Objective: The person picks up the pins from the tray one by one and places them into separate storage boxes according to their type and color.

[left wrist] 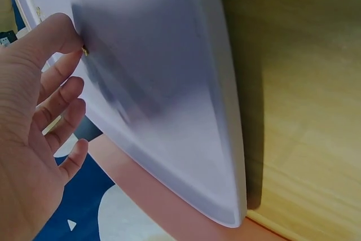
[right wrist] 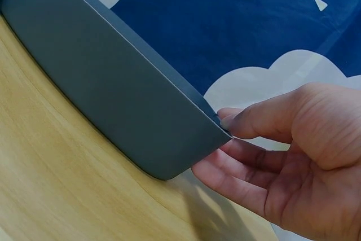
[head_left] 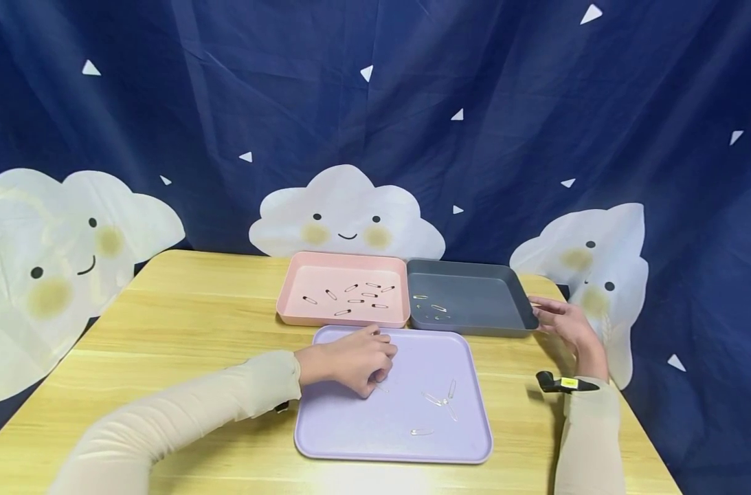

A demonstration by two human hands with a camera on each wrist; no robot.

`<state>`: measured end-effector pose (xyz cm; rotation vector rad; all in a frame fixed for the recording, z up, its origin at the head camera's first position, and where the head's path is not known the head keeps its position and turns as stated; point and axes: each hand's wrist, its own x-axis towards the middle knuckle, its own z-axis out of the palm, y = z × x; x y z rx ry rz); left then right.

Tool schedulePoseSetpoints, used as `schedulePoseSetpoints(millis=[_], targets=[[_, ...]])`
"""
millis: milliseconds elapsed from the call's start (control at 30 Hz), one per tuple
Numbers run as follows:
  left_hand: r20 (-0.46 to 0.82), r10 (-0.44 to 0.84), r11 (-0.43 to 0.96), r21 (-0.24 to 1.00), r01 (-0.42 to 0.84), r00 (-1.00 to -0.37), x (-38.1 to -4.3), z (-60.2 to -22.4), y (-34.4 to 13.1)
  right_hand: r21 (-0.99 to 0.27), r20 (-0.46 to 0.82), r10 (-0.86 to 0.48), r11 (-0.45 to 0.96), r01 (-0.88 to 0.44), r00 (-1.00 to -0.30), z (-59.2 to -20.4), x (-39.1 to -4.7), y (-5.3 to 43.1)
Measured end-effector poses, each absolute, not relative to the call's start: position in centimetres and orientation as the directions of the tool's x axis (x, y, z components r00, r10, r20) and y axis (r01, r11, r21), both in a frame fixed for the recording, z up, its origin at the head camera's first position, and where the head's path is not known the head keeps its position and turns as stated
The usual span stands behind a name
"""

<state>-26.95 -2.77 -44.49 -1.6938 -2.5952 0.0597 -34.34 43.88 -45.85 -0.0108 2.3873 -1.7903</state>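
Over the left part of a lavender tray (head_left: 394, 450), my left hand (head_left: 363, 361) pinches a gold safety pin (left wrist: 85, 51) between thumb and index finger. Only a bit of the pin shows past the fingertips in the left wrist view; the other fingers are loosely bent. My right hand (head_left: 569, 326) holds the right end of a dark grey tray (head_left: 480, 295), thumb at the rim and fingers against the outer wall. Several gold safety pins (head_left: 438, 308) lie in the grey tray's left part. More pale gold safety pins (head_left: 421, 432) lie on the lavender tray's right half.
A pink tray (head_left: 307, 275) with several black safety pins (head_left: 355, 301) stands left of the grey one, their sides meeting. Both stand just behind the lavender tray on a wooden table (head_left: 214, 316). A blue curtain (head_left: 313, 89) with clouds hangs behind.
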Motion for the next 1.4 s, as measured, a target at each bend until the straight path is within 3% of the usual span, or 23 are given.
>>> schedulePoseSetpoints(millis=[800, 1400], targets=[[-0.040, 0.901, 0.433, 0.003, 0.901, -0.433, -27.01, -44.41, -2.18, -0.947, -0.116, -0.091, 0.309, 0.083, -0.989, -45.76, -33.87, 43.64], [-0.054, 0.908, 0.413, -0.050, 0.910, -0.415, -27.20, -44.23, -1.75, -0.948, -0.116, -0.098, 0.309, 0.081, -0.988, -45.73, -34.22, 43.69]])
